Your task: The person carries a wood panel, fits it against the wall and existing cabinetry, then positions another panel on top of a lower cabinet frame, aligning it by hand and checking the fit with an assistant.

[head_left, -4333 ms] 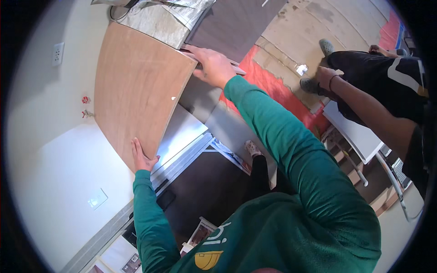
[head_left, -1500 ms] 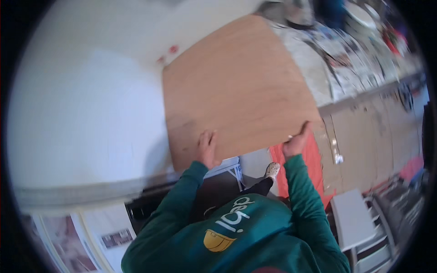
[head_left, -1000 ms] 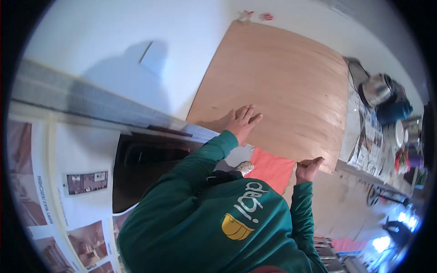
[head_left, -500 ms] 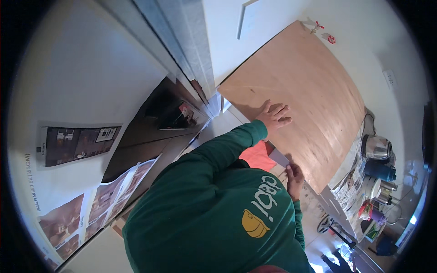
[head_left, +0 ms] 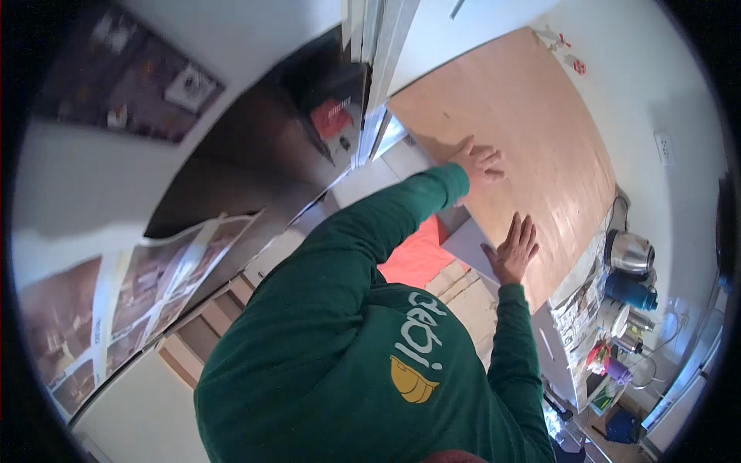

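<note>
A large plywood sheet (head_left: pixel 532 131) lies across a counter against the white wall. My left hand (head_left: pixel 480 166) rests on its top near the left edge, fingers spread, palm down. Closer to me, my right hand (head_left: pixel 514 253) lies on the sheet by its near edge, its fingers stretched out and the thumb held apart. Neither hand has anything between its fingers. Below the near edge shows a pale panel (head_left: pixel 467 244), with a coral-red item (head_left: pixel 413 256) beside it.
On the newspaper-covered counter at right stand a steel kettle (head_left: pixel 631 252), a teal bottle (head_left: pixel 631 289) and several cups. Red valve handles (head_left: pixel 579 67) and a socket (head_left: pixel 664 148) are on the wall. A dark glossy panel (head_left: pixel 255 154) and printed posters are at left.
My right hand has gone from gripping the sheet's near edge to lying spread on top. My left hand stays on the sheet. The view has shifted.
</note>
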A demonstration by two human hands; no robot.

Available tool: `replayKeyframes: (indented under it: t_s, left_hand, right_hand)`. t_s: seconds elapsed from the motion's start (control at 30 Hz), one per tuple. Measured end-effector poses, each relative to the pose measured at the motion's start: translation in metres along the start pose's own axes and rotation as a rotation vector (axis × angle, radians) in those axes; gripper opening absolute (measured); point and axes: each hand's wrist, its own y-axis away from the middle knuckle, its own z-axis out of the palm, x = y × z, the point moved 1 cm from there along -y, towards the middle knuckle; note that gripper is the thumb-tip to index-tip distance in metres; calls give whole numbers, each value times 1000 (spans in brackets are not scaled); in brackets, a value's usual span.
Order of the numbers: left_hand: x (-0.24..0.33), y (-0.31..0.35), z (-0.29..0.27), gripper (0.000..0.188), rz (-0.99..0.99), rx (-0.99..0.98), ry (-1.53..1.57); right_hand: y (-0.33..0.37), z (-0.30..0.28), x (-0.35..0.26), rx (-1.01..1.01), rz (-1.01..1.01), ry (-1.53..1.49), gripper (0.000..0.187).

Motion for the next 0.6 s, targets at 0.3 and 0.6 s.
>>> replayKeyframes:
  t_s: [0.3, 0.6]
  left_hand:
    - [-2, 3, 3, 122, -55, 21, -87]
    - [9, 135, 53, 23, -518, 1254, 819]
  right_hand:
    - [8, 0, 23, -21, -83, 33, 115]
    - [17, 13, 31, 37, -89, 29, 115]
